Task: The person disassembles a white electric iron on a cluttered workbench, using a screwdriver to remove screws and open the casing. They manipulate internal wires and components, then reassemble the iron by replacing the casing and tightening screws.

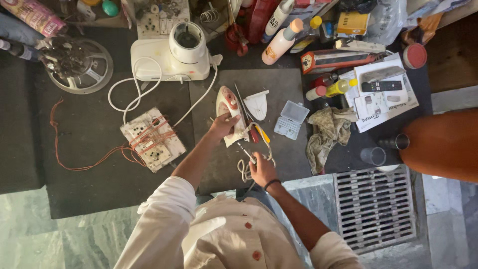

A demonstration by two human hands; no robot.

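Note:
A white and pink clothes iron (228,110) lies on a dark mat (279,89). My left hand (222,125) grips its lower body and holds it steady. My right hand (261,169) holds a thin screwdriver (246,151) whose tip points up at the rear end of the iron. The iron's whitish cord (245,169) is coiled just beside my right hand. A detached white iron cover (257,104) lies to the right of the iron. A red and a yellow screwdriver handle (259,133) rest next to the iron.
A white mixer base (172,57) with its cord sits behind. A switch board (152,139) with red wires lies at left. A clear small-parts box (290,119), a crumpled rag (326,134), bottles, papers and a remote crowd the right. A floor drain grate (374,206) is at lower right.

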